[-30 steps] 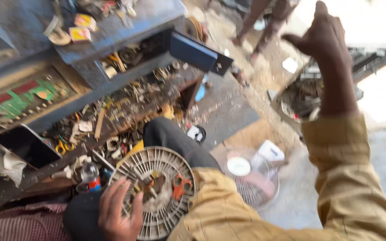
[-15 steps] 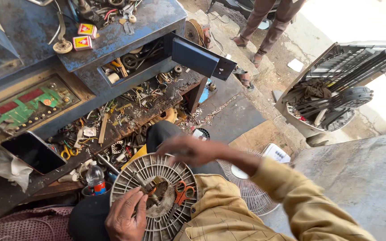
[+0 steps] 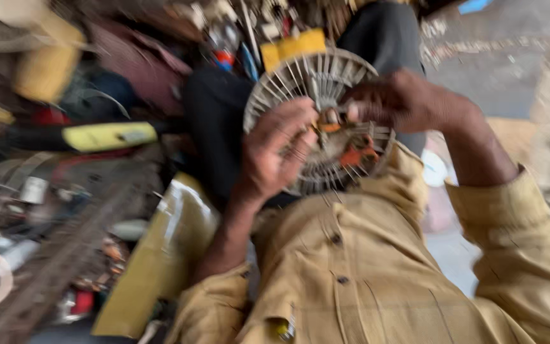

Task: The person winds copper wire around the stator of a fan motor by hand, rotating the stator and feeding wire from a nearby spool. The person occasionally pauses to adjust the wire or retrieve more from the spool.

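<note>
A round white slotted fan housing (image 3: pixel 300 79) with orange and rusty parts in its middle rests on my lap, on dark trousers (image 3: pixel 218 121). My left hand (image 3: pixel 275 153) lies on its left side with the fingers curled over the rim and centre. My right hand (image 3: pixel 402 102) comes in from the right and pinches a small part at the centre of the housing. The picture is blurred, so the small part cannot be made out. My mustard shirt (image 3: pixel 364 267) fills the bottom.
A yellow rounded cover (image 3: pixel 160 255) lies by my left leg. A yellow-handled tool (image 3: pixel 109 135) and cluttered scrap, wires and small parts (image 3: pixel 39 210) spread over the left. A small yellow box (image 3: pixel 291 46) sits just beyond the housing. Grey ground (image 3: pixel 491 70) lies to the right.
My right hand came down from high at the right onto the centre of the housing. The view swung down and closer to my lap, and is now blurred.
</note>
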